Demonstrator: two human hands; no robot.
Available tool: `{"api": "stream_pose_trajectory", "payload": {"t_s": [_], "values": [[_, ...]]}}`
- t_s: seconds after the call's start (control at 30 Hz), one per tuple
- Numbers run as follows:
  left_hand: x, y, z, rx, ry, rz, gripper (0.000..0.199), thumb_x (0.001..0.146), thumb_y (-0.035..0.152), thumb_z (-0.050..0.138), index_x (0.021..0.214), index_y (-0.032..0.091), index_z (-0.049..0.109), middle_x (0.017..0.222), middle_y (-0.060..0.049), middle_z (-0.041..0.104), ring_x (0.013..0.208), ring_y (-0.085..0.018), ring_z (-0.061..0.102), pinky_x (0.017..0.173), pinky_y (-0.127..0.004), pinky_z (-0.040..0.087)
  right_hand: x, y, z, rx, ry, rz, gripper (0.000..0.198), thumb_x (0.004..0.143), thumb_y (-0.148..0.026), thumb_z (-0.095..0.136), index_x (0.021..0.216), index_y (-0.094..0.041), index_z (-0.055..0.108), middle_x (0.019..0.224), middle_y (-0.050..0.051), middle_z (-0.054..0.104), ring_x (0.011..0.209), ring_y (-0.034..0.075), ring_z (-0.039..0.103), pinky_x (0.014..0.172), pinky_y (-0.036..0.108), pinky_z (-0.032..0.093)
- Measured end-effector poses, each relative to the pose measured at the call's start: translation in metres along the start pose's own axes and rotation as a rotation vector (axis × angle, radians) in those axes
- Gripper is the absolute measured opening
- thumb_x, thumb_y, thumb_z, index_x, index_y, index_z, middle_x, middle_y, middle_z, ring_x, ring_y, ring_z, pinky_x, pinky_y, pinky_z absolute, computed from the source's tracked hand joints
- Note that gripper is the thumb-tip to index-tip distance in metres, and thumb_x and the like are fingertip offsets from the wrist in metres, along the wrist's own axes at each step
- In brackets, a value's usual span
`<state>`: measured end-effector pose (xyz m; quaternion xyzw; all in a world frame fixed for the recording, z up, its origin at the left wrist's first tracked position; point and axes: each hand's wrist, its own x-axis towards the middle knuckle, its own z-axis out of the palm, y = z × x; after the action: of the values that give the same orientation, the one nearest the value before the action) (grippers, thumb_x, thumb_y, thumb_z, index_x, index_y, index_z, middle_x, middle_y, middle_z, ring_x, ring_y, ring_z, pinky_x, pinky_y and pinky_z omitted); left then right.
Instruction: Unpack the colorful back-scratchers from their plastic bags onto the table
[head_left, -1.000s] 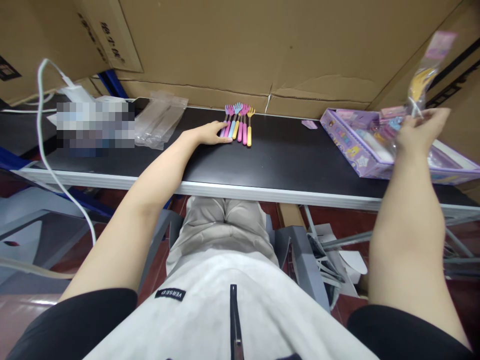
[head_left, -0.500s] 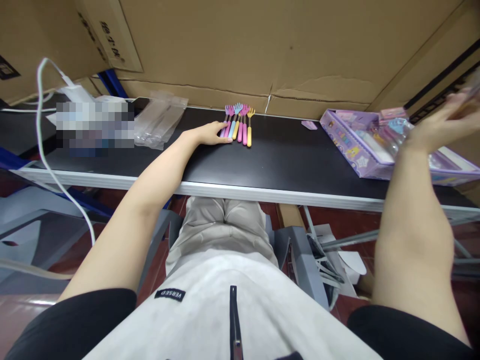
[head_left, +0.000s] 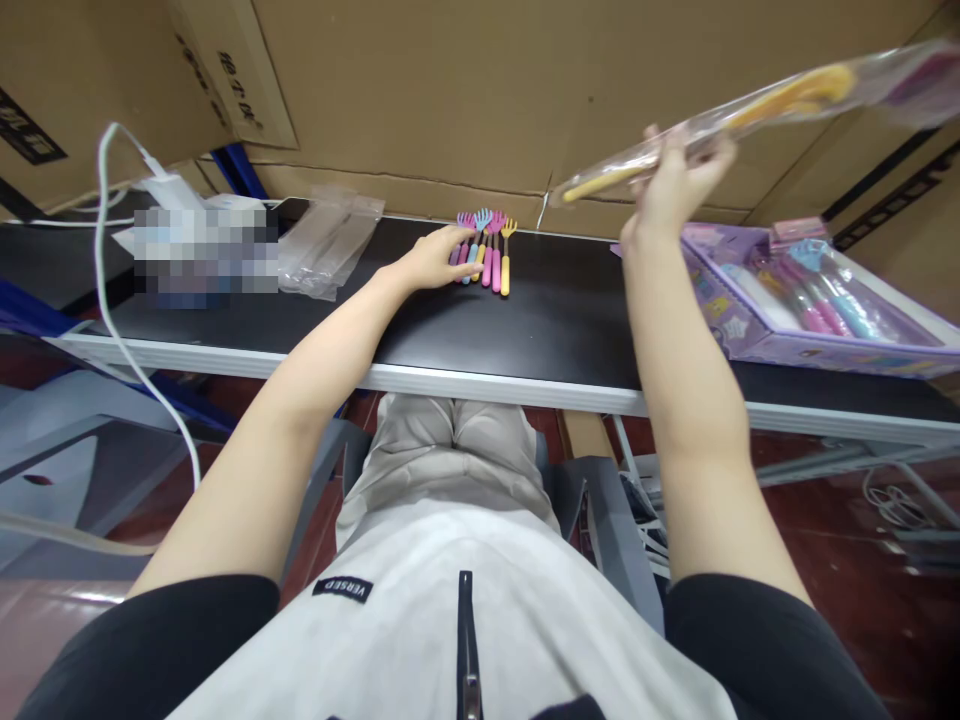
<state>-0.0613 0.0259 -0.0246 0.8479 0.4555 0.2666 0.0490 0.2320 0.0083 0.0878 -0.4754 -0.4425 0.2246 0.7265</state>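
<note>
Several small back scratchers (head_left: pixel 491 265) with claw-shaped heads and pink, purple, blue and yellow handles lie side by side on the black table. My left hand (head_left: pixel 439 258) rests at the left end of this row, thumb and fingers apart, its fingertips over the leftmost handles. Raised above the table on the right, my right hand (head_left: pixel 679 185) is closed around a long clear plastic bag (head_left: pixel 720 125). Inside the bag show yellow pieces like a back scratcher and, blurred at its far end, something purple.
A purple printed box (head_left: pixel 817 345) at the right holds bagged claw-headed sticks. At the left lie flat clear plastic bags (head_left: pixel 330 240), beside a blurred-out patch and a white cable (head_left: pixel 105 270). Cardboard (head_left: pixel 450 90) walls the table's back; a metal strip (head_left: pixel 510 386) edges its front.
My right hand has swung left and inward from above the box, bringing the bag into full view. My left hand stays by the row. The view has shifted slightly.
</note>
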Motion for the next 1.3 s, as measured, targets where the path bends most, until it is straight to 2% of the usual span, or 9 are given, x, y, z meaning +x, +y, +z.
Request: {"api": "stream_pose_trajectory", "payload": {"t_s": [0.1,0.2,0.33,0.43,0.6,0.77,0.97,1.13,1.3], "values": [[-0.002,0.027,-0.007,-0.044,0.083,0.062,0.076,0.094,0.059,0.064,0.157,0.017,0.054,0.161,-0.02,0.057,0.15,-0.037,0.053,0.127,-0.05,0.038,-0.03,0.011,0.014,0.146,-0.076,0.088,0.022,0.102,-0.043,0.068,0.112,-0.023,0.068,0.119,0.009,0.072,0.126,0.028,0.073,0.095,0.047,0.064],[-0.004,0.042,-0.008,-0.082,0.095,0.102,0.065,0.096,0.055,0.061,0.148,0.017,0.062,0.146,-0.017,0.07,0.134,-0.035,0.066,0.118,-0.049,0.047,-0.05,0.036,0.023,0.275,-0.133,0.228,0.026,0.095,-0.044,0.075,0.103,-0.023,0.062,0.103,0.005,0.07,0.114,0.025,0.076,0.092,0.048,0.066],[-0.006,0.04,-0.003,-0.11,0.002,0.118,0.049,0.094,0.053,0.061,0.124,0.018,0.077,0.104,-0.011,0.083,0.098,-0.029,0.076,0.099,-0.043,0.056,-0.051,0.075,0.039,0.39,-0.153,0.472,0.025,0.093,-0.034,0.075,0.09,-0.022,0.053,0.083,-0.002,0.061,0.1,0.02,0.078,0.088,0.043,0.067],[-0.006,0.036,-0.002,-0.117,0.009,0.108,0.046,0.091,0.054,0.064,0.118,0.019,0.079,0.097,-0.009,0.083,0.09,-0.027,0.076,0.093,-0.041,0.056,-0.048,0.087,0.046,0.453,-0.166,0.552,0.026,0.092,-0.026,0.074,0.087,-0.023,0.05,0.078,-0.004,0.057,0.094,0.018,0.077,0.087,0.04,0.068],[-0.006,0.037,-0.003,-0.105,0.044,0.1,0.05,0.085,0.052,0.073,0.123,0.02,0.077,0.101,-0.007,0.082,0.091,-0.027,0.075,0.094,-0.042,0.055,-0.053,0.076,0.043,0.489,-0.149,0.577,0.028,0.091,-0.022,0.076,0.085,-0.023,0.049,0.079,-0.003,0.059,0.1,0.019,0.078,0.092,0.039,0.068],[-0.007,0.042,-0.005,-0.126,0.096,0.104,0.036,0.097,0.049,0.059,0.116,0.024,0.077,0.092,-0.005,0.08,0.09,-0.027,0.073,0.097,-0.045,0.054,-0.056,0.073,0.042,0.463,-0.201,0.527,0.038,0.087,-0.032,0.083,0.085,-0.025,0.046,0.08,-0.004,0.061,0.102,0.019,0.078,0.093,0.04,0.069],[-0.005,0.037,-0.006,-0.08,0.137,0.066,0.031,0.094,0.04,0.054,0.106,0.023,0.077,0.091,-0.007,0.078,0.092,-0.028,0.072,0.098,-0.047,0.054,-0.061,0.075,0.044,0.45,-0.219,0.538,0.035,0.089,-0.029,0.082,0.09,-0.025,0.046,0.08,-0.005,0.063,0.096,0.018,0.078,0.094,0.044,0.069],[-0.002,0.032,-0.005,-0.05,0.211,0.051,0.037,0.092,0.04,0.057,0.121,0.023,0.07,0.117,-0.013,0.073,0.111,-0.034,0.07,0.106,-0.054,0.052,-0.063,0.072,0.043,0.485,-0.204,0.593,0.035,0.093,-0.033,0.08,0.088,-0.024,0.046,0.077,-0.003,0.062,0.091,0.017,0.077,0.092,0.043,0.069],[0.0,0.034,-0.007,-0.026,0.247,0.125,0.041,0.096,0.046,0.053,0.131,0.027,0.062,0.134,-0.017,0.063,0.137,-0.039,0.057,0.117,-0.062,0.043,-0.059,0.071,0.043,0.47,-0.15,0.577,0.037,0.093,-0.039,0.079,0.086,-0.024,0.047,0.075,-0.003,0.06,0.094,0.019,0.076,0.093,0.048,0.069]]}}
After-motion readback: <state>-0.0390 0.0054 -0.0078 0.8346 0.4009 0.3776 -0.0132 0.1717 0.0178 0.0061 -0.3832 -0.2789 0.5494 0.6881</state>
